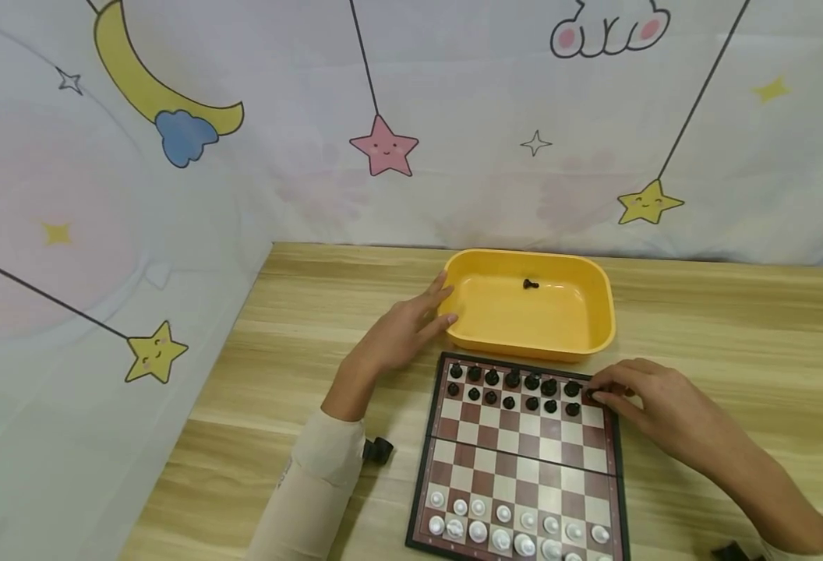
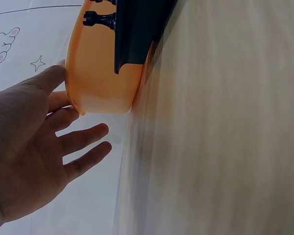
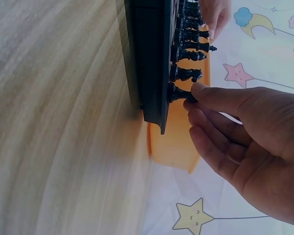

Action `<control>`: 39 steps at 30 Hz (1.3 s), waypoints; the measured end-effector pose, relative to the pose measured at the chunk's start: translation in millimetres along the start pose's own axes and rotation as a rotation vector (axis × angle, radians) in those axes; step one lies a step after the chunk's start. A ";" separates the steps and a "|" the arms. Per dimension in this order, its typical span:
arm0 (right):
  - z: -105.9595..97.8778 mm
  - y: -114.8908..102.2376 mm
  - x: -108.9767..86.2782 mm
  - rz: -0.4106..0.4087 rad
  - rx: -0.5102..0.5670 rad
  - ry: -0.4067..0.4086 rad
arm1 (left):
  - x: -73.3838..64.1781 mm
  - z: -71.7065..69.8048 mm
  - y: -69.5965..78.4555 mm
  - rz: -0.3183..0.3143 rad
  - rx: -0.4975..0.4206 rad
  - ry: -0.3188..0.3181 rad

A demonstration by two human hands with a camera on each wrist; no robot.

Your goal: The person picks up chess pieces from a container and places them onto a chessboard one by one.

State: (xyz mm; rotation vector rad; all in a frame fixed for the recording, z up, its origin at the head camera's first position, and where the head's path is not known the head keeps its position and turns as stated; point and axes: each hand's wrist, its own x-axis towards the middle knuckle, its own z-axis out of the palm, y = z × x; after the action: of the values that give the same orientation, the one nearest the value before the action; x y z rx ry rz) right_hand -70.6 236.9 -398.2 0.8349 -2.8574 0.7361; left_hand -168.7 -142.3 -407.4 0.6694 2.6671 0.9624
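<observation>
At the far right corner of the chessboard, my right hand pinches a black chess piece between thumb and fingertips. The piece stands upright, its top hidden by the fingers. Beside it runs the back row of black pieces, with a black knight nearest. A row of black pawns stands in front of them. My left hand rests against the left rim of the yellow tray, fingers loosely extended. One small black chess piece lies on its side in the tray.
White chess pieces fill two rows at the board's near side, some cut off by the frame. The tray sits just behind the board on the wooden table. A printed cloth hangs behind the table and along its left side.
</observation>
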 end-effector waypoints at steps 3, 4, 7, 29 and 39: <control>0.0 0.5 0.1 -0.005 0.002 -0.001 | -1.2 0.1 -1.2 -0.005 0.002 -0.002; -0.1 0.8 -0.2 -0.012 0.005 0.004 | -1.6 0.1 -1.3 -0.005 0.002 -0.003; -0.6 1.9 -0.1 -0.040 0.004 0.029 | -1.5 0.2 -2.0 0.002 0.002 -0.002; -31.2 4.7 34.9 -0.033 -0.009 0.071 | 0.6 -1.6 -1.6 -0.002 0.020 0.006; -33.6 5.2 60.8 0.022 0.031 -0.013 | 0.1 0.5 -2.9 -0.009 0.001 -0.004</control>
State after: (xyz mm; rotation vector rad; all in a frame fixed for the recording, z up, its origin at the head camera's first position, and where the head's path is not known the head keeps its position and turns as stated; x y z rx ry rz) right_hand -126.9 226.7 -358.6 0.8161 -2.8788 0.7816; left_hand -169.6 -144.0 -409.7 0.6583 2.6654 0.9560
